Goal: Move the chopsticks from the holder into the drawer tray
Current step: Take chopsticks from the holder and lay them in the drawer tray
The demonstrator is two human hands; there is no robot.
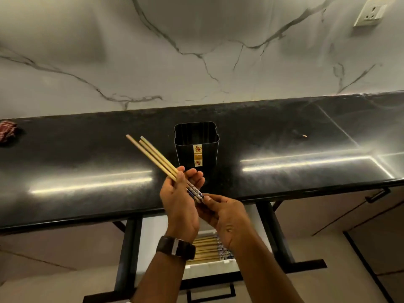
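Note:
A black square holder with a flowered sticker stands on the dark counter, and I see nothing inside it. My left hand grips three wooden chopsticks at mid-length, their plain tips pointing up and left. My right hand pinches their blue-patterned ends just in front of the holder. Below the counter edge, an open drawer holds a white tray with several chopsticks lying side by side, partly hidden by my wrists.
A red checked cloth lies at the counter's far left. A small pale scrap sits on the counter to the right. The marble wall behind carries a socket. The drawer front has a black handle.

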